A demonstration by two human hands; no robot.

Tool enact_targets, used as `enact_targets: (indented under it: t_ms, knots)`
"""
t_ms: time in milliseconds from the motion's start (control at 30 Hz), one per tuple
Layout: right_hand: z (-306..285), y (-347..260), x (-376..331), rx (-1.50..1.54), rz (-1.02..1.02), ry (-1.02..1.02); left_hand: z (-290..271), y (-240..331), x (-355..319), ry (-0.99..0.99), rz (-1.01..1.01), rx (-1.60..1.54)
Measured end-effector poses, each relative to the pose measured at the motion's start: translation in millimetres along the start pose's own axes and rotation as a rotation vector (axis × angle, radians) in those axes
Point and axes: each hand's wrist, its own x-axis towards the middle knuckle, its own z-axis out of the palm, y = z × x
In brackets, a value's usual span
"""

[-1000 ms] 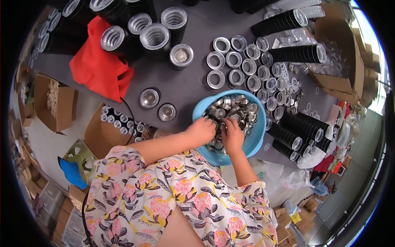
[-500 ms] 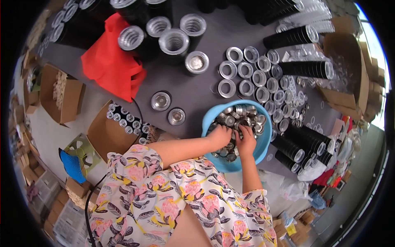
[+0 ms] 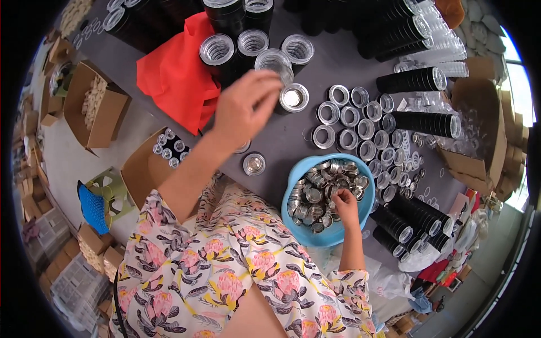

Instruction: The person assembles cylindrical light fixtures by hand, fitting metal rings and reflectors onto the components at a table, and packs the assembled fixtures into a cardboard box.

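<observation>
A light blue plastic basin (image 3: 288, 217) holds a heap of small round silver metal parts (image 3: 313, 195). My right hand (image 3: 347, 207) is over the heap with its fingertips pinched together among the parts; what they grip, if anything, is hidden. My left hand (image 3: 248, 107) is farther up the table, its fingers smeared by motion beside a stack of clear-rimmed rings (image 3: 274, 61). Close to those fingers stands a black piece with a silver centre (image 3: 294, 97). A similar round piece (image 3: 254, 164) lies nearer me, and my left wrist partly covers another one (image 3: 243, 147).
Many loose clear-rimmed rings (image 3: 349, 116) are spread right of centre. Black stacks lie on the right (image 3: 426, 125) and stand at the back. A red cloth (image 3: 179, 70) lies at the left. Open cardboard boxes stand at the left (image 3: 90, 107) and right (image 3: 479, 129).
My left hand has left the basin and moved up and left to the ring stacks. The right hand stays over the metal parts. The whole view has shifted slightly.
</observation>
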Motion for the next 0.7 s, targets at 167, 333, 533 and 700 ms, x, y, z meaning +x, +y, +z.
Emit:
enact_targets:
  t_ms: [167,333,533,700]
  knots:
    - [-1.2,-37.1,-6.3,-0.086,-0.244,0.058,-6.1,-30.2,27.3,-0.270,0.012,0.450]
    - [18.8,-94.3,-17.0,0.077,-0.383,0.065,-14.8,-11.7,44.3,-0.588,-0.038,0.560]
    - [51.4,-156.5,-22.9,0.072,-0.545,-0.030,-17.5,-20.1,45.7,-0.576,-0.067,0.467]
    - [72.0,-180.6,-14.2,0.211,-0.487,-0.210,-16.2,-20.0,49.3,-0.685,0.007,0.515]
